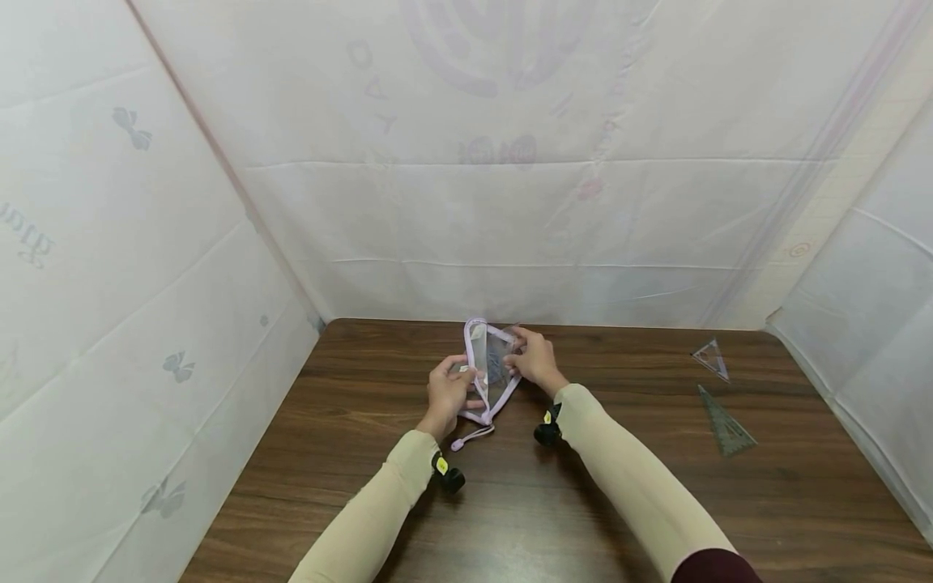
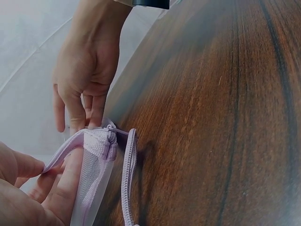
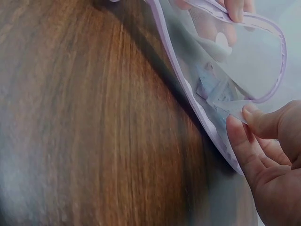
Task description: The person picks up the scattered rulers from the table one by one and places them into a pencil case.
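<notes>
From the head view, you are holding one see-through pouch [image 1: 490, 368] with a purple zip edge near the far side of the brown worktop [image 1: 583, 502]. Your left hand [image 1: 446, 393] is gripping its near side with curled fingers, and your right hand [image 1: 534, 360] is pinching its far side. I think you are holding the pouch open and slipping something flat inside. Two clear set squares [image 1: 710, 359] [image 1: 725, 423] are lying well apart from it on the right, and one purple pull cord [image 1: 471, 438] is hanging off the pouch. From the left wrist view, your left fingers [image 2: 61, 183] are clamping the purple zip edge [image 2: 101, 143], and your right hand [image 2: 87, 70] is reaching down to touch it. From the right wrist view, your right fingers [image 3: 249, 141] are pinching a clear plastic piece [image 3: 221, 96] through the mesh, with left fingertips [image 3: 235, 9] at the top rim. Next, I think you need to keep the mouth wide and push gently, so the corner is not catching on the mesh.
</notes>
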Demonstrator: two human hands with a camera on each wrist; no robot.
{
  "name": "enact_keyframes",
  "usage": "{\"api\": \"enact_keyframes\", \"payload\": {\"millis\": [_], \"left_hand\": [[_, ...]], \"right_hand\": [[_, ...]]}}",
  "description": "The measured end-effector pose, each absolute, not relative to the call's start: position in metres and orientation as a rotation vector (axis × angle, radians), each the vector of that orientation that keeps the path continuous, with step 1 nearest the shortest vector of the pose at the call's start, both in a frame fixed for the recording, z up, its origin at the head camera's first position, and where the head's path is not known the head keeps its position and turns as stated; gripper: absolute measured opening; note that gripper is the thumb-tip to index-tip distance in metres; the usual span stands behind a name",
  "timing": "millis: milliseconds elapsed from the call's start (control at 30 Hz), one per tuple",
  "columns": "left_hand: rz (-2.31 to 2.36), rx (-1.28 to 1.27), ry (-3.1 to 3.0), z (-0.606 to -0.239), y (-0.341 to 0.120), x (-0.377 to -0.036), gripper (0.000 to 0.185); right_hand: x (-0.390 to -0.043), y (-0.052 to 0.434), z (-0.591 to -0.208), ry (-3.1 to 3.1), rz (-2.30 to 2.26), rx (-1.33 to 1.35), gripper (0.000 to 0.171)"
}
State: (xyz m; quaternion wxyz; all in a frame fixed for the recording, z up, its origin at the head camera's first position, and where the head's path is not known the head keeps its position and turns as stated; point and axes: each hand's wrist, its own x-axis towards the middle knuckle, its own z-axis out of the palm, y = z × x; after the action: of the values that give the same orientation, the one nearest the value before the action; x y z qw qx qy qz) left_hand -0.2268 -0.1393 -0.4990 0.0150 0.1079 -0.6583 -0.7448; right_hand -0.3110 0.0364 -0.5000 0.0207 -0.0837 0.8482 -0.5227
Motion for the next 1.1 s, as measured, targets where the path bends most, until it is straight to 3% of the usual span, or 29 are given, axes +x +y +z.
{"api": "enact_keyframes", "payload": {"millis": [1100], "left_hand": [[-2.309,0.343,-2.082,-0.491,-0.139,-0.224,0.031]], "right_hand": [[-0.303,0.015,-0.507,2.618,-1.599,-0.271,0.069]]}}
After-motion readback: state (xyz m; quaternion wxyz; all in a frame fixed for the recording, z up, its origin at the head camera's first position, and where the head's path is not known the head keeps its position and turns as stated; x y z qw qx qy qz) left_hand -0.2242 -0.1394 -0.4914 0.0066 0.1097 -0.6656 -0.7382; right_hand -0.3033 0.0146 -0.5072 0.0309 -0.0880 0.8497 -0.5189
